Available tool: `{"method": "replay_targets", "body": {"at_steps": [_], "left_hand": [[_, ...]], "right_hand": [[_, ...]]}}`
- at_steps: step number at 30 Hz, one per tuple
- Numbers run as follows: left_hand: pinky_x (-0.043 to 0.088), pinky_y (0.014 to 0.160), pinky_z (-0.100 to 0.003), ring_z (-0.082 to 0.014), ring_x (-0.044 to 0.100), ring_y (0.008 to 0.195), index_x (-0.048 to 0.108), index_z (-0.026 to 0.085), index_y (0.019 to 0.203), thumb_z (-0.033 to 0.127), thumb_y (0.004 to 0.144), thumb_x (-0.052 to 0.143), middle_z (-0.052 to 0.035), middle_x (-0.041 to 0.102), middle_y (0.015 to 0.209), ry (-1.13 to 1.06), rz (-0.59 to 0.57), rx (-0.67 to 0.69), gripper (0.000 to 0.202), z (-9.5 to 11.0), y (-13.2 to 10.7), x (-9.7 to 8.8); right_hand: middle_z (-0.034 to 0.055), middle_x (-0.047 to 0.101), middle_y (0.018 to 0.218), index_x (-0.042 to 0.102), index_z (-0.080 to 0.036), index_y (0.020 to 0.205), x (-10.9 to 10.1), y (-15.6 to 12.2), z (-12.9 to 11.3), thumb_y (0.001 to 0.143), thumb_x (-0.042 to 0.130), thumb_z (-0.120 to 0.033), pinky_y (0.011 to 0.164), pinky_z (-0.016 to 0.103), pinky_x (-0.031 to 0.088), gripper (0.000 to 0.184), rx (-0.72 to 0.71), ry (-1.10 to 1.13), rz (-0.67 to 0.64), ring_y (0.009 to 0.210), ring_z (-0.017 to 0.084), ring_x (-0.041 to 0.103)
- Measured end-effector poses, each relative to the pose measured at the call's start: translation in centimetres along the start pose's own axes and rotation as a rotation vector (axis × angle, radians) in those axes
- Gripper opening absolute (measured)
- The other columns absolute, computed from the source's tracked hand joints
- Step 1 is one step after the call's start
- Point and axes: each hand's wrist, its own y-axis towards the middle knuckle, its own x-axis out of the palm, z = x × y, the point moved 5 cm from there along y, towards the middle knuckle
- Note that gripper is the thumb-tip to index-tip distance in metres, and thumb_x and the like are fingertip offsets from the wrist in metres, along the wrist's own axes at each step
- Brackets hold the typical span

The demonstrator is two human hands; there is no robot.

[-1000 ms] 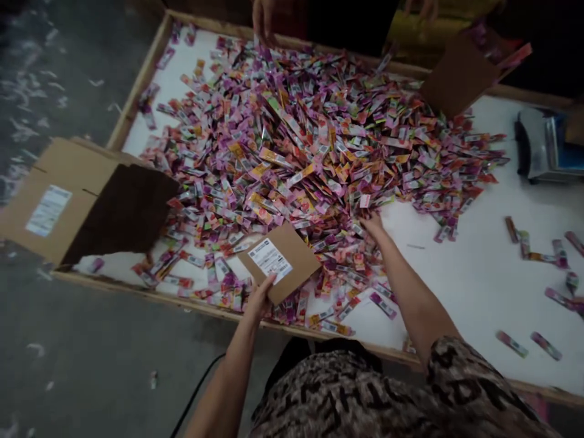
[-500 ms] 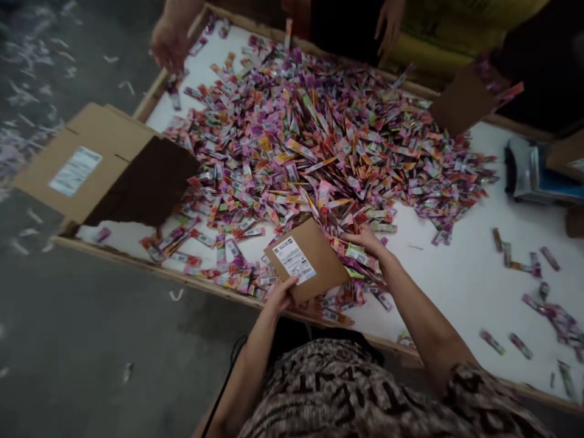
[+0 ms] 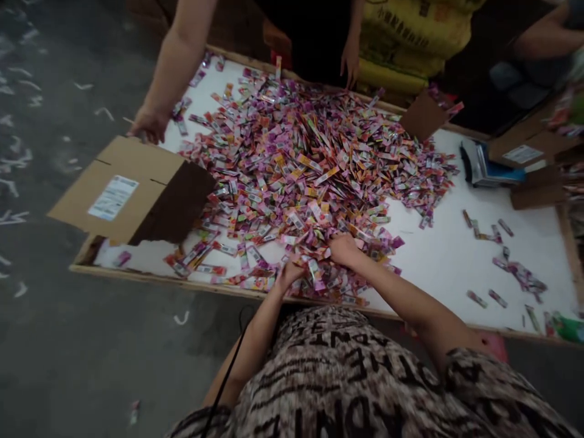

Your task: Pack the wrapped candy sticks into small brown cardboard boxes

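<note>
A large heap of small, colourful stick packets (image 3: 292, 158) covers much of the white tabletop (image 3: 424, 261). At the heap's near edge, my left hand (image 3: 292, 272) is closed, its fingers curled against the packets; what it grips is hidden. My right hand (image 3: 345, 249) lies just to the right and slightly farther in, its fingers curled down among the packets and partly buried. I cannot make out what is inside it. Between both hands, a pale purple-and-white packet (image 3: 316, 274) lies on top of others.
At left, a large labelled cardboard box (image 3: 114, 194) lies open toward the heap, with another person's hand (image 3: 148, 125) at its back. A second person's hand (image 3: 350, 61) hangs beyond the far edge. Cardboard boxes (image 3: 520, 143) and a scale-like device (image 3: 488, 167) stand at right; loose packets (image 3: 522, 280) lie nearby.
The small labelled cardboard box that my left hand held is no longer visible. My right hand has moved left into the packets. The other person's hand has come down to the large box.
</note>
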Motion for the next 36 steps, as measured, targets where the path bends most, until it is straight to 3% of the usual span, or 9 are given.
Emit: {"method": "replay_targets", "body": {"at_steps": [5,10,13,16,19,23,26,31,36], "left_hand": [[0.040,0.114,-0.053,-0.0364,0.049,0.134,0.053,0.017,0.141,0.041,0.066,0.089,-0.0178,0.054,0.142,0.334,-0.012,0.357,0.087,3.7,2.1,-3.0],[0.043,0.112,-0.047,-0.0330,0.052,0.132,0.059,0.017,0.139,0.042,0.081,0.079,-0.0176,0.055,0.140,0.484,-0.133,0.529,0.066,7.1,3.3,-2.6],[0.046,0.108,-0.045,-0.0306,0.055,0.126,0.061,0.020,0.139,0.040,0.089,0.071,-0.0157,0.058,0.134,0.553,-0.187,0.597,0.055,8.5,2.8,-2.0],[0.048,0.103,-0.047,-0.0305,0.057,0.119,0.067,0.022,0.134,0.030,0.090,0.068,-0.0149,0.061,0.126,0.686,-0.289,0.671,0.044,8.8,2.1,-0.7],[0.047,0.104,-0.047,-0.0299,0.055,0.117,0.071,0.020,0.125,0.020,0.091,0.061,-0.0143,0.062,0.120,0.713,-0.283,0.685,0.036,8.1,2.3,0.3],[0.044,0.108,-0.046,-0.0297,0.052,0.123,0.054,0.015,0.147,0.022,0.092,0.058,-0.0167,0.056,0.128,0.563,-0.027,0.498,0.056,5.6,3.7,-0.6],[0.046,0.106,-0.042,-0.0278,0.055,0.120,0.040,0.014,0.157,0.021,0.090,0.054,-0.0167,0.056,0.126,0.469,-0.081,0.371,0.069,3.4,4.6,-0.6],[0.039,0.114,-0.048,-0.0299,0.050,0.130,0.038,0.014,0.156,0.014,0.087,0.048,-0.0183,0.054,0.135,0.471,-0.065,0.341,0.071,2.5,5.3,-0.3],[0.038,0.113,-0.052,-0.0326,0.046,0.131,0.037,0.014,0.157,0.010,0.087,0.044,-0.0193,0.053,0.134,0.507,-0.008,0.324,0.071,2.7,5.2,0.6]], "right_hand": [[0.0203,0.074,0.111,0.076,-0.013,0.114,-2.7,-0.7,-0.3,0.089,0.059,-0.024,0.092,0.036,0.049,0.031,0.052,0.037,-0.002,0.108,0.031,0.068],[0.0095,0.076,0.115,0.070,-0.020,0.130,-10.2,-4.2,2.7,0.079,0.078,-0.036,0.093,0.035,0.049,0.053,0.114,0.322,0.266,0.106,0.031,0.069],[0.0069,0.076,0.113,0.070,-0.020,0.131,-11.8,-6.8,5.2,0.071,0.084,-0.034,0.093,0.038,0.051,0.063,0.227,0.468,0.386,0.104,0.031,0.069],[0.0075,0.074,0.120,0.068,-0.020,0.133,-9.7,-9.2,7.2,0.072,0.082,-0.032,0.094,0.039,0.052,0.064,0.386,0.525,0.495,0.109,0.032,0.067],[0.0108,0.073,0.122,0.067,-0.017,0.133,-5.0,-9.4,7.0,0.076,0.079,-0.030,0.096,0.039,0.052,0.059,0.516,0.488,0.453,0.109,0.031,0.067],[0.0164,0.072,0.120,0.072,-0.014,0.121,0.9,-3.9,2.5,0.085,0.067,-0.020,0.100,0.038,0.050,0.036,0.277,0.300,0.180,0.113,0.030,0.065],[0.0220,0.071,0.119,0.073,-0.009,0.119,3.6,1.9,-0.7,0.091,0.056,-0.013,0.098,0.037,0.050,0.033,0.124,0.187,-0.006,0.115,0.030,0.065],[0.0186,0.074,0.117,0.077,-0.010,0.114,4.9,7.0,-1.9,0.085,0.068,-0.019,0.090,0.032,0.053,0.032,0.067,0.216,-0.134,0.100,0.028,0.071],[0.0130,0.076,0.114,0.074,-0.016,0.121,2.0,2.9,-0.2,0.080,0.072,-0.019,0.090,0.029,0.052,0.041,0.054,0.246,-0.088,0.100,0.026,0.071]]}}
